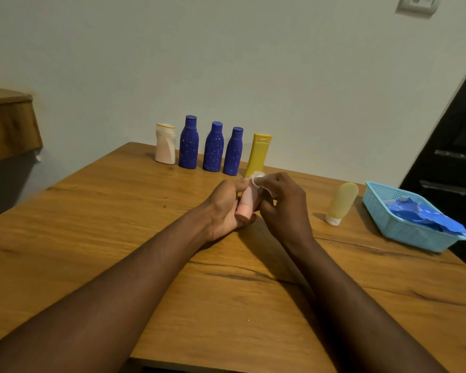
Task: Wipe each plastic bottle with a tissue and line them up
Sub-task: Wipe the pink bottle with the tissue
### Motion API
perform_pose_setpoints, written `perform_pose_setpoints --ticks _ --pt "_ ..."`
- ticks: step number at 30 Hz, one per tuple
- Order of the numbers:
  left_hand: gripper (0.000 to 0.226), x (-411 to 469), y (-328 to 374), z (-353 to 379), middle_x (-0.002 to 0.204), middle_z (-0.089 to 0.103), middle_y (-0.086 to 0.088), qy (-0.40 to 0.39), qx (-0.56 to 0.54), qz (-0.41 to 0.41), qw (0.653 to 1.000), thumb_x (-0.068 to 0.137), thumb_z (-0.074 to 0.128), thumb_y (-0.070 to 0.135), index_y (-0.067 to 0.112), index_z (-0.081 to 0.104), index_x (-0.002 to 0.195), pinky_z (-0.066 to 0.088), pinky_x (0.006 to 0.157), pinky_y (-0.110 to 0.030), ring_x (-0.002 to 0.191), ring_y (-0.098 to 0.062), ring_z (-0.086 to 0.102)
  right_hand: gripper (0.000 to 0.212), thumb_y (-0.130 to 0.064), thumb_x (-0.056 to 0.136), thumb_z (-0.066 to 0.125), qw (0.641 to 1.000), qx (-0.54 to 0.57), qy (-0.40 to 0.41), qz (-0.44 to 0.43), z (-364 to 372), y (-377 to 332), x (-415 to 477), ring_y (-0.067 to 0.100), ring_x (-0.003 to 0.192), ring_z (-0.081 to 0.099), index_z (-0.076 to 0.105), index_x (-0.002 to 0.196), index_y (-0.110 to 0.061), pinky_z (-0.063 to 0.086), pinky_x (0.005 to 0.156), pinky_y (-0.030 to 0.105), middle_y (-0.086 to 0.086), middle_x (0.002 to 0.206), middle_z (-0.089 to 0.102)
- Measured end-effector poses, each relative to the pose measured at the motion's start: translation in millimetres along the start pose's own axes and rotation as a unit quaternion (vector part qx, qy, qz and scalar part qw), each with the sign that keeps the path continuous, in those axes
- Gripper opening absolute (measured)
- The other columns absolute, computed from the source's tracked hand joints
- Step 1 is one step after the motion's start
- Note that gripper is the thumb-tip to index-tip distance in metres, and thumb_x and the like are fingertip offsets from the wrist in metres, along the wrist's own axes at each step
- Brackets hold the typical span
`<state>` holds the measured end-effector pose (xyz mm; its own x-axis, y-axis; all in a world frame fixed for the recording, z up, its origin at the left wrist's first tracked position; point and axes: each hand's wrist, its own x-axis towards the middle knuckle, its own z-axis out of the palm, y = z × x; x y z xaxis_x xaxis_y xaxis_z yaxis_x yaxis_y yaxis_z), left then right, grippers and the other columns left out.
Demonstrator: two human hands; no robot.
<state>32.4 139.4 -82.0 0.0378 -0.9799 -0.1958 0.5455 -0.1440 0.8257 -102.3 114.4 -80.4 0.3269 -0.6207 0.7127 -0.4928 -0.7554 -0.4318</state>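
Observation:
My left hand [223, 208] grips a small pink bottle [246, 204], its cap pointing toward me. My right hand [283, 208] pinches a white tissue [258, 179] against the bottle's far end. Behind my hands a row stands upright along the table's far edge: a white bottle [165, 144], three blue speckled bottles [189, 142] [213, 147] [233, 152] and a yellow bottle [258, 154]. A pale yellow tube [342, 203] stands on its white cap to the right, apart from the row.
The wooden table [119, 238] meets a plain wall. A light blue plastic basket [398, 224] holding crumpled blue material [420, 214] sits at the right edge. A wooden shelf [8, 125] juts out at the left. Dark furniture [452, 146] stands on the right.

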Motion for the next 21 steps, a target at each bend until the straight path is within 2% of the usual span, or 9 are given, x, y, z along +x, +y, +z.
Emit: perform_pose_setpoints --ticks 4,6,10,12,14,15,18,21 --pt "0.032 2.9 2.2 -4.2 0.114 0.072 -0.012 0.035 -0.011 0.013 0.999 0.108 0.043 0.028 0.01 0.06 0.13 0.054 0.096 -0.04 0.1 -0.024 0.067 0.029 -0.003 0.084 0.071 0.996 -0.007 -0.083 -0.021 2.8 -12.6 -4.1 0.015 0.096 0.061 0.075 0.111 -0.011 0.056 0.083 0.037 0.004 0.109 0.066" --pt "0.033 3.7 4.5 -5.1 0.114 0.072 -0.015 0.061 -0.004 0.022 0.998 0.109 0.043 0.031 0.009 0.058 0.128 0.057 0.093 -0.04 0.1 -0.026 0.069 0.03 0.0 0.08 0.071 0.992 -0.003 -0.124 -0.035 0.9 -17.4 -5.2 0.015 0.093 0.061 0.077 0.107 -0.013 0.056 0.081 0.037 0.003 0.106 0.067" --pt "0.036 8.6 6.4 -8.0 0.122 0.067 -0.019 0.092 -0.013 0.03 0.995 0.109 0.044 0.032 0.011 0.049 0.139 0.054 0.104 -0.046 0.116 -0.034 0.067 0.031 -0.001 0.08 0.072 0.985 -0.007 -0.169 -0.043 -2.1 -23.1 -4.9 0.013 0.091 0.059 0.077 0.107 -0.016 0.055 0.081 0.033 0.002 0.108 0.068" --pt "0.039 8.5 6.5 -7.8 0.123 0.067 -0.019 0.094 -0.022 0.027 0.995 0.109 0.044 0.033 0.011 0.048 0.141 0.06 0.093 -0.043 0.111 -0.032 0.069 0.029 -0.006 0.082 0.072 0.986 -0.026 -0.162 -0.036 -2.5 -24.0 -5.6 0.013 0.093 0.058 0.077 0.108 -0.017 0.054 0.08 0.034 0.002 0.11 0.068" --pt "0.042 7.1 6.6 -5.9 0.123 0.067 -0.017 0.088 -0.035 0.026 0.995 0.109 0.043 0.033 0.01 0.047 0.144 0.063 0.069 -0.036 0.092 -0.027 0.073 0.027 -0.01 0.083 0.072 0.99 -0.049 -0.133 -0.025 -3.0 -22.0 -5.4 0.013 0.096 0.056 0.076 0.108 -0.017 0.053 0.08 0.036 0.0 0.11 0.067" --pt "0.043 6.2 6.5 -4.6 0.124 0.067 -0.017 0.083 -0.04 0.028 0.995 0.109 0.043 0.033 0.01 0.046 0.146 0.062 0.065 -0.035 0.089 -0.025 0.073 0.026 -0.011 0.083 0.072 0.992 -0.053 -0.112 -0.019 -3.3 -20.0 -5.0 0.013 0.097 0.056 0.075 0.108 -0.016 0.053 0.08 0.036 0.0 0.11 0.067" --pt "0.046 6.2 4.2 -0.7 0.13 0.064 -0.02 0.075 -0.057 0.029 0.995 0.11 0.043 0.027 0.007 0.039 0.152 0.06 0.083 -0.04 0.106 -0.028 0.069 0.023 -0.011 0.086 0.07 0.997 -0.041 -0.059 -0.003 -2.8 -13.3 -2.9 0.013 0.095 0.058 0.075 0.108 -0.015 0.054 0.079 0.036 0.001 0.106 0.067" --pt "0.047 0.7 4.5 4.5 0.126 0.063 -0.02 0.06 -0.062 0.03 0.996 0.11 0.044 0.022 0.006 0.037 0.153 0.059 0.075 -0.037 0.097 -0.025 0.069 0.024 -0.012 0.089 0.068 0.998 -0.035 -0.053 0.009 -0.8 -13.1 -3.6 0.013 0.096 0.059 0.073 0.112 -0.015 0.055 0.082 0.036 0.001 0.107 0.067"
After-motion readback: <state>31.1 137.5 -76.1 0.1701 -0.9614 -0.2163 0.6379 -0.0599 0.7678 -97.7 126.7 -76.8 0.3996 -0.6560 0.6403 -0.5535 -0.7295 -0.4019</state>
